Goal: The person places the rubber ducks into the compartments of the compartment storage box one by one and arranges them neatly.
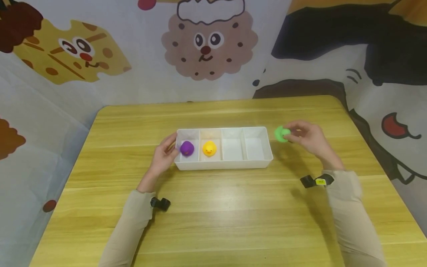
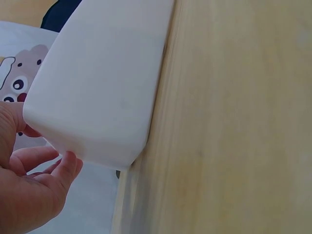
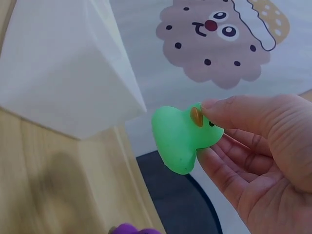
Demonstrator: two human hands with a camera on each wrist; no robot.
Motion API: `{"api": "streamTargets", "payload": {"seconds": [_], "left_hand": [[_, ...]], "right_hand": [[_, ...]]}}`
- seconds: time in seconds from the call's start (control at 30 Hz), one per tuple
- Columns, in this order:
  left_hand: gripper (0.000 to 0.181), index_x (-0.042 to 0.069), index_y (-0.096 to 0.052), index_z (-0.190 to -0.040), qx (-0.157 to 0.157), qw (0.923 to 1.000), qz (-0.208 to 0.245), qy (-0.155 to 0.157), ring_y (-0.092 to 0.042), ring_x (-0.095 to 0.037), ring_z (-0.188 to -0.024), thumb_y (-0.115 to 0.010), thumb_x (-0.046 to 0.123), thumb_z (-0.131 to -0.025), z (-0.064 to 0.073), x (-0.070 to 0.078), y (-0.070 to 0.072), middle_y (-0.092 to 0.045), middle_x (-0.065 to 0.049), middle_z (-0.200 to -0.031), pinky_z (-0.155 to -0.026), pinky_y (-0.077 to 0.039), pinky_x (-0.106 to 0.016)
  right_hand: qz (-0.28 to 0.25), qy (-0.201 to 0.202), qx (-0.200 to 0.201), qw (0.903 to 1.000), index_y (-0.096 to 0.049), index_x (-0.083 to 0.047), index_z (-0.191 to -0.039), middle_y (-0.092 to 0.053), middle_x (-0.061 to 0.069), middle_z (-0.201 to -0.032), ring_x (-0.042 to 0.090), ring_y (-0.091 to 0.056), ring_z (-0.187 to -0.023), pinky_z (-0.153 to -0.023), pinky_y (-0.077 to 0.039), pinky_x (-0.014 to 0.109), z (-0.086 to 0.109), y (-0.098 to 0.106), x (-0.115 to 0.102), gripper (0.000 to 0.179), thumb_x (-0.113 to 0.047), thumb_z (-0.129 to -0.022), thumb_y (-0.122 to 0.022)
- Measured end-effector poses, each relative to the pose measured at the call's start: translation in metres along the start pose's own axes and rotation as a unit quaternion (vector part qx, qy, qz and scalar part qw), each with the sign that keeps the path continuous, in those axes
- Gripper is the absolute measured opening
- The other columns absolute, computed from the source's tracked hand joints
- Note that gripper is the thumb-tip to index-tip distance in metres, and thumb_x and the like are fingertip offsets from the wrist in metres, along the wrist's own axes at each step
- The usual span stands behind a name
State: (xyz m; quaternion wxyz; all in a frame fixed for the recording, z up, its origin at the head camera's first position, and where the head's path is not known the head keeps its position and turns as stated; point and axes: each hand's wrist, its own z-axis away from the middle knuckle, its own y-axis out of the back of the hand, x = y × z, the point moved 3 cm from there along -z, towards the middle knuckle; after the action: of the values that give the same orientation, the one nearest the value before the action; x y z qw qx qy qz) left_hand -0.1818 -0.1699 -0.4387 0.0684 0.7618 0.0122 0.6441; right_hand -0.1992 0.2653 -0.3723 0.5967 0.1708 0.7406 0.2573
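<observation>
A long white divided tray (image 1: pixel 223 164) lies on the table, its compartments in one row. My left hand (image 1: pixel 164 155) grips its left end, thumb at the rim and fingers against the end wall; the left wrist view shows this hand (image 2: pixel 41 183) close up. In the leftmost compartment sits a purple toy duck (image 1: pixel 187 148), and a yellow toy duck (image 1: pixel 209 148) is in the one beside it. Off the tray's right end, my right hand (image 1: pixel 308 138) pinches a green toy duck (image 3: pixel 178 139) by its head, tipped on its side and held above the table.
The wooden table (image 1: pixel 230 215) ends at a cartoon-printed cloth (image 1: pixel 133 89) behind it. The tray's two right compartments (image 1: pixel 255 148) have bare floors. Part of a purple thing (image 3: pixel 134 229) shows at the bottom of the right wrist view.
</observation>
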Motion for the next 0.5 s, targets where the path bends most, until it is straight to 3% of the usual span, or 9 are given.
{"api": "streamTargets", "payload": {"seconds": [0.27, 0.5], "left_hand": [[0.051, -0.015, -0.035, -0.134, 0.002, 1.0000, -0.005, 0.006, -0.033, -0.038, -0.132, -0.050, -0.018, -0.085, 0.000, 0.002, 0.000, -0.030, -0.028, -0.143, -0.110, -0.036, -0.034], [0.050, -0.016, -0.036, -0.133, 0.002, 1.0000, -0.007, 0.005, -0.033, -0.040, -0.132, -0.050, -0.018, -0.085, -0.001, 0.002, 0.000, -0.030, -0.029, -0.143, -0.110, -0.035, -0.037]], "right_hand": [[-0.023, 0.041, -0.007, 0.9989, -0.063, 0.008, -0.105, -0.064, 0.016, -0.104, -0.001, -0.061, -0.080, -0.066, -0.057, 0.013, -0.006, -0.008, -0.011, 0.027, 0.003, -0.079, -0.071], [-0.042, 0.075, -0.017, 0.9962, -0.063, 0.010, -0.104, -0.062, 0.024, -0.104, 0.001, -0.062, -0.083, -0.075, -0.056, 0.013, -0.012, -0.017, -0.023, 0.027, 0.008, -0.078, -0.069]]}}
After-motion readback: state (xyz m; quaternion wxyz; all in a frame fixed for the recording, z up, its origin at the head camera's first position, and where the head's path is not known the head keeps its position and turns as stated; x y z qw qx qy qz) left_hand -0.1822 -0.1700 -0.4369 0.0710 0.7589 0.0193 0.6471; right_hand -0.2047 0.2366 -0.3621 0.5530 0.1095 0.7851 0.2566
